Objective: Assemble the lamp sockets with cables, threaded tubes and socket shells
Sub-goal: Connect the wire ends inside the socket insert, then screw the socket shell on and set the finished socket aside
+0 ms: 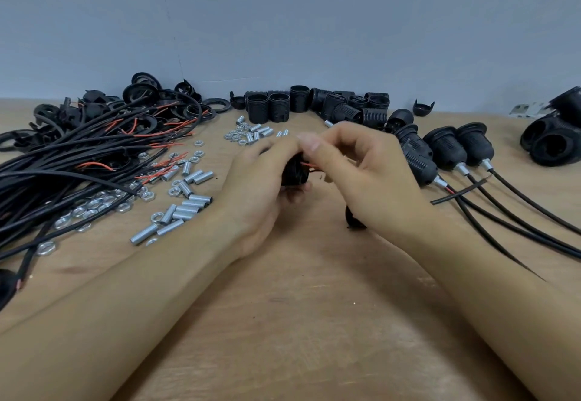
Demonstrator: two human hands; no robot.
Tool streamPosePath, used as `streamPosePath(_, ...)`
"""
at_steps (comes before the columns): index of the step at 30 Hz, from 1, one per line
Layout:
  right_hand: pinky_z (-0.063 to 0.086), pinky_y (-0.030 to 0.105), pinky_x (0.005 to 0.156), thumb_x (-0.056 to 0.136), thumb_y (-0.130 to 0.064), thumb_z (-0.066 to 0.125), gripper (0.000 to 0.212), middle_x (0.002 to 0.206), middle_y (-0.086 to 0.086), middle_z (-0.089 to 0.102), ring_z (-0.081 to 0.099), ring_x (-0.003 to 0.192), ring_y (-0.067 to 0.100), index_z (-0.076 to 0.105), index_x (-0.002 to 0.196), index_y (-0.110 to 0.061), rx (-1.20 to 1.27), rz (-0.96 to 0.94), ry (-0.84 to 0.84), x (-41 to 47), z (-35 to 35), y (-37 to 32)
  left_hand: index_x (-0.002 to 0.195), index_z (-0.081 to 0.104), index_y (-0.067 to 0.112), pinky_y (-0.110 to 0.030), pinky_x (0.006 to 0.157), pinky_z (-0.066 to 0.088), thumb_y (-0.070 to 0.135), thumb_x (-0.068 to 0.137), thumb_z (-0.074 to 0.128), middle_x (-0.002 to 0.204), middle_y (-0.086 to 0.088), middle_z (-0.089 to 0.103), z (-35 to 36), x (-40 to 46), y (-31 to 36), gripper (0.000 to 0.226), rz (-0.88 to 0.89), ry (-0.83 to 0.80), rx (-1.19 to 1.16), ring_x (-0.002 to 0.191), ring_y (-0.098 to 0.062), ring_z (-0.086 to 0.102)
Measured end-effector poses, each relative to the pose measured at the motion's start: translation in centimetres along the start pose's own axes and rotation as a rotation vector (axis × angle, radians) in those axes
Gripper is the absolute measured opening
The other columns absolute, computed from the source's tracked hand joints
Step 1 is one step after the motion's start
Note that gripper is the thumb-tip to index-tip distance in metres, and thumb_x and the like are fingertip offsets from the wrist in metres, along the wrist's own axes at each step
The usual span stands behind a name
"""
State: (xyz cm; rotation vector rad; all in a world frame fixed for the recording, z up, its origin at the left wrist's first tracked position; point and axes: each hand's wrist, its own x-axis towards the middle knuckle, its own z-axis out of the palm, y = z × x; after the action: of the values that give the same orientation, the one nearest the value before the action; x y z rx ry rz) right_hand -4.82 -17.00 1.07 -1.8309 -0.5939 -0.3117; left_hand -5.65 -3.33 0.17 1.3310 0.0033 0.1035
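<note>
My left hand (pixel 261 180) grips a black socket (pixel 294 172) steady; my right hand (pixel 355 168) pinches its red wire (pixel 309 165), positioning it.

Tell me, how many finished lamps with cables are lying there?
3, side by side right of the right hand: one nearest it, one in the middle, one farthest right. The hand may hide more.

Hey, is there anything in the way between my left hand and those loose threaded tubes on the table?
Nothing visible blocks it. The threaded tubes lie on bare table just left of the left hand, with only scattered nuts among them. That hand already grips the black socket part, though, so it isn't free.
</note>
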Motion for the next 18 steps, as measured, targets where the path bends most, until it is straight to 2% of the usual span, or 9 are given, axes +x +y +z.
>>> streamPosePath(3, 0.05, 0.023, 0.067, 0.099, -0.04, 0.049, 0.039, 0.075, -0.007, 0.065, 0.061, 0.073, 0.006, 0.067, 0.083, -0.009, 0.149, 0.093, 0.064, 0.3, -0.1, 0.3, 0.098, 0.068, 0.003, -0.025, 0.052, 0.049, 0.022, 0.081, 0.075, 0.08, -0.007, 0.062, -0.2, -0.1, 0.2, 0.027, -0.061, -0.089, -0.102, 0.063, -0.017, 0.061)
streamPosePath(5, 0.051, 0.027, 0.068, 0.099, -0.044, 0.044, 0.043, 0.079, -0.003, 0.067, 0.062, 0.078, 0.012, 0.067, 0.083, -0.012, 0.224, 0.148, 0.139, 0.7, -0.3, 0.6, 0.086, 0.073, 0.006, -0.021, 0.054, 0.052, 0.019, 0.067, 0.08, 0.08, -0.008, 0.065, -0.4, -0.2, 0.2, 0.024, -0.07, -0.092, -0.123, 0.065, -0.017, 0.066)
streamPosePath(7, 0.049, 0.029, 0.066, 0.102, -0.04, 0.042, 0.045, 0.078, 0.004, 0.066, 0.061, 0.076, 0.016, 0.066, 0.077, -0.012, 0.318, 0.175, 0.229, 0.9, -0.2, 0.8, 0.074, 0.073, 0.012, -0.019, 0.048, 0.051, 0.01, 0.067, 0.081, 0.074, -0.007, 0.067, -0.4, -0.3, 0.1, 0.011, -0.043, -0.073, -0.083, 0.062, -0.018, 0.067)
streamPosePath(11, 0.045, 0.028, 0.058, 0.097, -0.022, 0.05, 0.036, 0.064, 0.003, 0.061, 0.056, 0.061, 0.015, 0.064, 0.065, -0.013, 0.593, 0.237, 0.357, 1.2, -0.7, 0.3, 0.077, 0.067, 0.008, -0.019, 0.045, 0.05, -0.006, 0.078, 0.075, 0.069, -0.01, 0.065, -0.4, -0.1, -0.3, 0.016, -0.009, 0.071, 0.013, 0.053, -0.015, 0.064)
streamPosePath(12, 0.043, 0.028, 0.057, 0.089, -0.018, 0.054, 0.027, 0.063, 0.003, 0.06, 0.055, 0.059, 0.015, 0.064, 0.065, -0.011, 0.609, 0.246, 0.317, 1.5, -1.4, 0.2, 0.078, 0.067, 0.008, -0.019, 0.046, 0.051, -0.006, 0.078, 0.076, 0.074, -0.011, 0.064, -0.4, 0.0, -0.4, 0.016, -0.015, 0.112, 0.029, 0.054, -0.014, 0.064)
streamPosePath(14, 0.042, 0.028, 0.057, 0.074, -0.018, 0.058, 0.013, 0.07, 0.003, 0.064, 0.054, 0.064, 0.015, 0.067, 0.07, -0.009, 0.393, 0.243, 0.059, 2.1, -3.8, 0.1, 0.078, 0.068, 0.009, -0.02, 0.048, 0.051, -0.006, 0.078, 0.075, 0.081, -0.013, 0.063, -0.5, 0.3, -0.4, 0.017, -0.025, 0.165, 0.039, 0.055, -0.014, 0.063)
streamPosePath(16, 0.044, 0.029, 0.064, 0.072, -0.022, 0.065, 0.018, 0.083, -0.002, 0.07, 0.057, 0.075, 0.011, 0.072, 0.085, -0.011, 0.081, 0.249, -0.295, 2.2, -6.2, 0.2, 0.079, 0.068, 0.009, -0.022, 0.047, 0.05, -0.007, 0.078, 0.074, 0.081, -0.014, 0.064, -0.5, 0.4, -0.5, 0.017, -0.019, 0.183, 0.047, 0.052, -0.015, 0.062)
streamPosePath(18, 0.049, 0.023, 0.071, 0.07, -0.027, 0.079, 0.035, 0.092, -0.009, 0.07, 0.061, 0.079, 0.003, 0.071, 0.103, -0.02, -0.097, 0.338, -0.571, 1.8, -7.6, 0.3, 0.079, 0.067, 0.009, -0.02, 0.046, 0.048, -0.008, 0.078, 0.073, 0.082, -0.015, 0.064, -0.5, 0.4, -0.6, 0.018, -0.009, 0.205, 0.037, 0.051, -0.015, 0.061)
